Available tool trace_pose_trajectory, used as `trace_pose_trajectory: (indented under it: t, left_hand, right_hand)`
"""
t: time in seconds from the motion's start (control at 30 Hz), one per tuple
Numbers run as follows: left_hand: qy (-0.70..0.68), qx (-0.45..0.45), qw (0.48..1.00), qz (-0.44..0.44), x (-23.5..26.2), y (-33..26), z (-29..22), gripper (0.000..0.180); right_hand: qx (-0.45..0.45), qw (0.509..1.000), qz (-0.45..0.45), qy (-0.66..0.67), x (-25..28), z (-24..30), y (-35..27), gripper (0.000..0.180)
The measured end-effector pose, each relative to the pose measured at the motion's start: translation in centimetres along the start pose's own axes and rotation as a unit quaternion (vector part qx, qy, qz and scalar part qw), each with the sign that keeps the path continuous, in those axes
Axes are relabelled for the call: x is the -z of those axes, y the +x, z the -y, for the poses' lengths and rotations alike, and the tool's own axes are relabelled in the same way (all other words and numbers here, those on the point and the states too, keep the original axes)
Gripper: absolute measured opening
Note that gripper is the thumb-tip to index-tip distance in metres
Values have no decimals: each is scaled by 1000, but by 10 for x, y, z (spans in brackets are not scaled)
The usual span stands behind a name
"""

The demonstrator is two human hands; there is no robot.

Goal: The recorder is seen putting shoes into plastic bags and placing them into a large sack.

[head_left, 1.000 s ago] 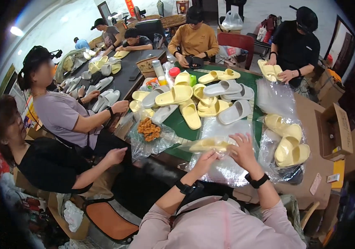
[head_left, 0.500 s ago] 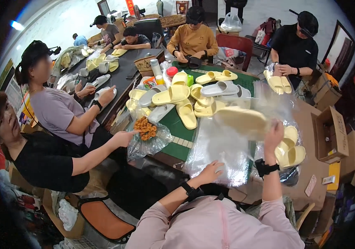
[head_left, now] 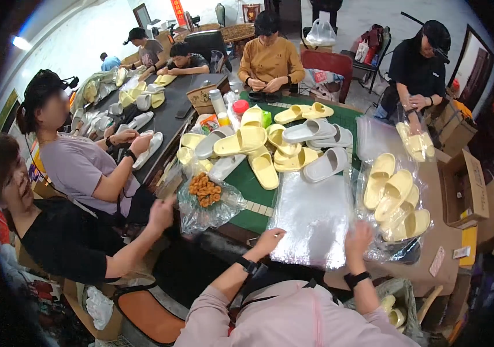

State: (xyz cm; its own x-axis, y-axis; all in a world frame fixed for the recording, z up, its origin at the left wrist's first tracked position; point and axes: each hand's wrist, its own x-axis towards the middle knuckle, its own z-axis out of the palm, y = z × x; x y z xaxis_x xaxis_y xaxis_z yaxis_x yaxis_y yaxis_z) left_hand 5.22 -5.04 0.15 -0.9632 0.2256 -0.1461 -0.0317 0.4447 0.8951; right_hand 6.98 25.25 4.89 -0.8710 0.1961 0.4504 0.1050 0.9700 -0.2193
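A stack of clear plastic bags [head_left: 311, 217] lies flat on the table in front of me. My left hand [head_left: 269, 242] is at its near left corner, fingers loosely stretched to the right, holding nothing I can see. By its right edge is my right hand [head_left: 358, 240], slightly blurred, fingers pointing away from me with no slipper in them. Just right of that hand, yellow slippers [head_left: 398, 187] overlap on clear plastic. A grey slipper [head_left: 325, 165] rests at the bags' far edge. Beyond it is a pile of yellow slippers [head_left: 240, 141] and grey slippers [head_left: 306, 130].
An open bag of brown snacks [head_left: 204, 191] sits left of the bags, near a co-worker's hand [head_left: 162, 214]. An open cardboard box [head_left: 464, 188] and a phone [head_left: 437, 261] are at right. Across the table, a co-worker handles bagged yellow slippers [head_left: 415, 142]. Another bag of slippers [head_left: 394, 315] is below the table edge.
The yellow slipper in my right hand has been let go, and more yellow slippers lie at right. Both hands now flank the bags. The left-hand co-worker's hand has drawn back from the snacks.
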Motion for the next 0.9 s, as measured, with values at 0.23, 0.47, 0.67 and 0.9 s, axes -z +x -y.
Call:
trace_pose_trajectory:
  t: [0.23, 0.47, 0.67, 0.9]
  left_hand:
    - [-101, 103, 982, -120, 70, 18, 51, 24]
    - [-63, 172, 927, -326, 160, 28, 100, 28]
    - [78, 90, 896, -428, 248, 44, 129, 25]
    - [341, 224, 897, -168, 275, 76, 120, 29]
  right_hand:
    - [113, 954, 234, 147, -40, 77, -66, 44]
    - [16, 951, 276, 137, -86, 95, -72, 48]
    - [-16, 946, 312, 90, -85, 109, -83, 51]
    - [-50, 946, 303, 101, -91, 114, -100, 60]
